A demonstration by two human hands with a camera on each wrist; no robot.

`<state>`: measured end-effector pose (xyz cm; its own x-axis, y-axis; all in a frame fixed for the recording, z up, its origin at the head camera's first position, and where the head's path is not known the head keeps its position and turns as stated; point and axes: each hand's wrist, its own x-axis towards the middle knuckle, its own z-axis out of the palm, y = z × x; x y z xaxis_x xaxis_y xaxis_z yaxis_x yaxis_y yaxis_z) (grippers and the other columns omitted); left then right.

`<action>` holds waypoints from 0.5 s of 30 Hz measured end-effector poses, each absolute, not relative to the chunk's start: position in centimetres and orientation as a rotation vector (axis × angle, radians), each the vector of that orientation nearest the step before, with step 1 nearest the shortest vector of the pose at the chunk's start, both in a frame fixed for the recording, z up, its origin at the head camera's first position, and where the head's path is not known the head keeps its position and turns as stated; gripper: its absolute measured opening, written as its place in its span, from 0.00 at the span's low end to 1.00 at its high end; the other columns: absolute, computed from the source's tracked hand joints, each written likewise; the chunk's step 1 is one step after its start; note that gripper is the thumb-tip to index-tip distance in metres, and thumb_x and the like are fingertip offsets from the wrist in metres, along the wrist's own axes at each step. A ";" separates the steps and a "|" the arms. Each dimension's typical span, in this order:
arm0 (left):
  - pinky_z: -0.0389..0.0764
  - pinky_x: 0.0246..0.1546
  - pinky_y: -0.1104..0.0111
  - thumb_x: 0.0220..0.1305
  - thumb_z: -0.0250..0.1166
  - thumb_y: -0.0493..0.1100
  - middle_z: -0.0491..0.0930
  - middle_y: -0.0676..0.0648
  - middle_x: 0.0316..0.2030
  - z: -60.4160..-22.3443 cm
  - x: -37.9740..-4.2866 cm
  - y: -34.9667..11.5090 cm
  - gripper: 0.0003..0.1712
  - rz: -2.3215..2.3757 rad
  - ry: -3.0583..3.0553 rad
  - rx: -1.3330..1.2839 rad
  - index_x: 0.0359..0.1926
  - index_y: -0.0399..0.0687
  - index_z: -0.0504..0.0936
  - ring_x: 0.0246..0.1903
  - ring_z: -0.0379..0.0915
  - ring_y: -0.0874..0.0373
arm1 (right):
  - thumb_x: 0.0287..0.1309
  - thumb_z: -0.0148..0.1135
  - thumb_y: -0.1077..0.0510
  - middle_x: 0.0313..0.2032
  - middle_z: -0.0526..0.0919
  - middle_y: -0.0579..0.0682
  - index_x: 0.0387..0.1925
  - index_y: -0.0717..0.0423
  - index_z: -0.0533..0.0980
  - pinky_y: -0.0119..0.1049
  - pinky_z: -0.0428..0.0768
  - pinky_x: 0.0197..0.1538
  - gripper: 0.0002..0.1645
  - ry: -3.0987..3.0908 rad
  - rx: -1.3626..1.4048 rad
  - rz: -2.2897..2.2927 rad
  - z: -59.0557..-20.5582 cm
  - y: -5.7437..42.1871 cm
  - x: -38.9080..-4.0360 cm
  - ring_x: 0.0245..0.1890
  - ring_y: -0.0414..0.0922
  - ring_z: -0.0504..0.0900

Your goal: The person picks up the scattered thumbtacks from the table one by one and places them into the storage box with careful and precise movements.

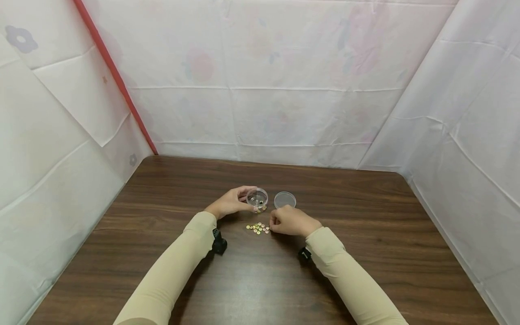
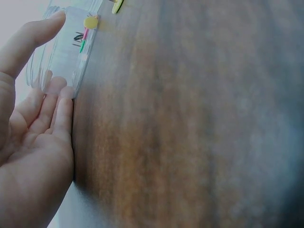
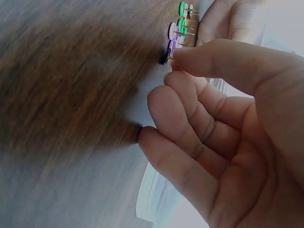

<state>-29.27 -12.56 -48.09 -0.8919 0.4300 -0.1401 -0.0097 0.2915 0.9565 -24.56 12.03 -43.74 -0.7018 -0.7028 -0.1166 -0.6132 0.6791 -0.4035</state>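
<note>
A clear round plastic container (image 1: 266, 203) stands on the table with its mouth up. My left hand (image 1: 232, 202) grips it from the left, thumb on the near side and fingers round the far side. Inside the container lie a few coloured thumbtacks (image 2: 90, 22). Several more thumbtacks (image 1: 257, 228), flat-headed with points upward, lie in a loose pile just in front of it. At the right edge of this pile, my right hand (image 1: 293, 221) pinches a dark thumbtack (image 3: 166, 57) between thumb and index finger. Its other fingers are curled, the little finger close to the tabletop.
Behind the right hand lies a clear round lid (image 1: 285, 198), flat on the dark wooden table (image 1: 162, 234). White patterned curtains (image 1: 264, 113) enclose the table at the back and on both sides. A red strip (image 1: 118, 79) runs down the left curtain.
</note>
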 end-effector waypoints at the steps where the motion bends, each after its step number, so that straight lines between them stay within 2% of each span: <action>1: 0.62 0.71 0.57 0.54 0.79 0.41 0.69 0.48 0.67 -48.1 -29.3 -12.5 0.45 1.630 2.196 0.383 0.72 0.56 0.69 0.72 0.56 0.47 | 0.63 0.61 0.62 0.21 0.74 0.40 0.26 0.49 0.77 0.30 0.73 0.28 0.09 2.630 -1.056 -0.496 -43.7 12.0 -24.6 0.20 0.34 0.69; 6: 0.63 0.71 0.57 0.54 0.79 0.41 0.70 0.47 0.67 -48.1 -29.3 -12.5 0.45 1.631 2.198 0.387 0.72 0.56 0.70 0.71 0.57 0.47 | 0.64 0.60 0.62 0.21 0.73 0.40 0.27 0.49 0.77 0.30 0.71 0.29 0.09 2.617 -1.069 -0.499 -43.7 12.2 -24.7 0.20 0.34 0.68; 15: 0.61 0.71 0.55 0.56 0.78 0.39 0.67 0.44 0.69 -48.1 -29.2 -12.6 0.45 1.646 2.171 0.416 0.73 0.52 0.68 0.72 0.56 0.45 | 0.71 0.58 0.61 0.24 0.77 0.40 0.34 0.52 0.79 0.31 0.75 0.30 0.07 2.538 -1.074 -0.604 -43.8 12.6 -25.3 0.21 0.34 0.71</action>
<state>-29.21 -12.61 -48.06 -0.8828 0.4535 -0.1226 0.0045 0.2692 0.9631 -25.34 12.61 -43.84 -0.6667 -0.7349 -0.1243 -0.6003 0.6283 -0.4949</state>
